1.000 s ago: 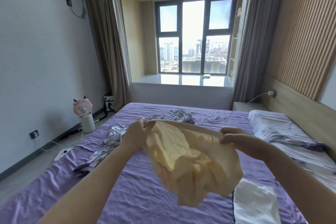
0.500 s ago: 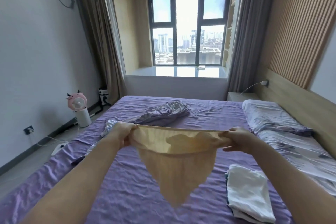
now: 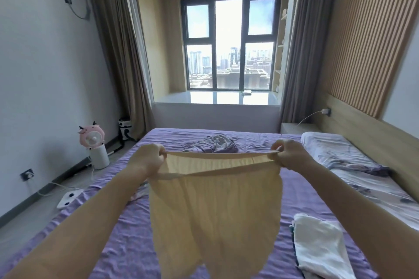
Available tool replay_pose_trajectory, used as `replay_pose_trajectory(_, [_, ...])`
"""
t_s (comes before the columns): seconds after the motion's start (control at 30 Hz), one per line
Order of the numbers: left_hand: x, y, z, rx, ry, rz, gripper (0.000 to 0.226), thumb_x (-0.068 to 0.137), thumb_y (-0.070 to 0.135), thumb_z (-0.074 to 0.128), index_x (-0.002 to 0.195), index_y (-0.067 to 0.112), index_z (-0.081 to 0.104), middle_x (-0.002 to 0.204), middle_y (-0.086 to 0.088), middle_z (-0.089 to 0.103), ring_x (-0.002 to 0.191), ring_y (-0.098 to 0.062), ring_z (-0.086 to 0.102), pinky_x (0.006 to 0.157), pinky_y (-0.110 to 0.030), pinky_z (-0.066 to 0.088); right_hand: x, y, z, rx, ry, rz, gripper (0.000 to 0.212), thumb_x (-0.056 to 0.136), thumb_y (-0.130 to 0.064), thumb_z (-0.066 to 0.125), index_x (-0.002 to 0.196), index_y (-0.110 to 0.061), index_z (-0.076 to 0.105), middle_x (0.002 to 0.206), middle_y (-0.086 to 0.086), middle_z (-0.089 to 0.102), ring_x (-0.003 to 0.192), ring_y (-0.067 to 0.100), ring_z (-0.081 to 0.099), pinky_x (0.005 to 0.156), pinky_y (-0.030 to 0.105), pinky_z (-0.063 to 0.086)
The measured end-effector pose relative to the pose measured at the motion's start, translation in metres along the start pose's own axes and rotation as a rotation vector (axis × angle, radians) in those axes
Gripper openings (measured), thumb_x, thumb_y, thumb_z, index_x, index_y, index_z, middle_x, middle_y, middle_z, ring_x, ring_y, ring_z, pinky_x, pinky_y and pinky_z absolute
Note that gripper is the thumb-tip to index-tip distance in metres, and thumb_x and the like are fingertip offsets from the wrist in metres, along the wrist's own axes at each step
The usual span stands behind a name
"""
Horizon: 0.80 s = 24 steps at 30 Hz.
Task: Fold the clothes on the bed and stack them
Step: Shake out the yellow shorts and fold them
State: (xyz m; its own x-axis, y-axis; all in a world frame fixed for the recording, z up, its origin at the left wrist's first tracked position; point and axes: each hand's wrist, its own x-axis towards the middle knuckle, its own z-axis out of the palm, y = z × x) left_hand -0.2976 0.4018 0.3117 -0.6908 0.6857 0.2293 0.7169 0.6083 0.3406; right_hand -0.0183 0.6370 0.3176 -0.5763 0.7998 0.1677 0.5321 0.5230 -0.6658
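Purple wrinkled bedsheet (image 3: 127, 242) spreads below | pale-yellow thin fabric shorts (image 3: 215, 215) hang mid-air before me, waistband stretched level — its long axis running left–right | folded white cloth stack (image 3: 317, 251) lies nearer my right side | left hand (image 3: 147, 159) and right hand (image 3: 289, 154) each pinch a waistband corner.

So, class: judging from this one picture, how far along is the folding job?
Done: a white folded stack lies on the bed. In hand: the left hand and right hand grip the yellow garment, spread out and unfolded. Left: a crumpled purple-grey garment further up.
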Motion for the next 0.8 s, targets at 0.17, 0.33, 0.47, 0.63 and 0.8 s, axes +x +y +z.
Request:
replay_pose_trajectory(0.17, [0.002,-0.002,-0.004,-0.283,-0.083,0.066,0.021,0.083,0.004,0.052,0.084,0.017,0.067,0.084,-0.004,0.068,0.082,-0.02,0.059,0.069,-0.025,0.042,-0.007,-0.049,0.028,0.583,-0.328,0.174,0.021,0.088,0.007,0.049,0.088,-0.006,0.065,0.078,0.013,0.065,0.066,0.021,0.066,0.055,0.032,0.058])
replay_pose_trajectory(0.33, [0.001,-0.017,-0.012,-0.211,-0.312,0.198,0.01,0.079,0.033,0.073,0.083,0.03,0.064,0.076,0.011,0.06,0.075,-0.01,0.056,0.06,-0.021,0.039,-0.011,-0.078,0.048,0.762,-0.522,0.162,0.026,0.089,0.008,0.048,0.103,-0.008,0.062,0.075,0.007,0.063,0.059,0.011,0.063,0.058,0.024,0.055])
replay_pose_trajectory(0.47, [0.008,-0.038,-0.02,-0.198,-0.124,0.085,0.023,0.087,0.034,0.065,0.085,0.011,0.065,0.077,-0.005,0.064,0.068,-0.024,0.067,0.062,-0.033,0.056,-0.012,-0.087,0.056,0.461,-0.552,-0.053,0.04,0.083,0.014,0.053,0.117,-0.007,0.059,0.093,0.001,0.064,0.077,0.009,0.06,0.065,0.014,0.051])
replay_pose_trajectory(0.63, [0.017,-0.075,-0.036,-0.486,-0.118,-0.104,0.019,0.092,0.019,0.06,0.078,0.006,0.059,0.062,-0.011,0.063,0.047,-0.018,0.066,0.042,-0.029,0.053,-0.011,-0.069,0.063,-0.603,-0.178,-0.211,0.023,0.085,-0.008,0.05,0.103,-0.008,0.063,0.116,0.014,0.059,0.101,0.026,0.059,0.078,0.028,0.046])
replay_pose_trajectory(0.8, [0.023,-0.086,-0.049,-0.72,-0.114,-0.215,0.017,0.094,0.015,0.056,0.089,-0.002,0.054,0.072,-0.021,0.064,0.051,-0.027,0.069,0.042,-0.03,0.055,-0.01,-0.058,0.059,0.276,-0.111,0.241,0.017,0.094,-0.002,0.037,0.102,-0.001,0.052,0.081,0.019,0.062,0.064,0.031,0.068,0.059,0.039,0.057])
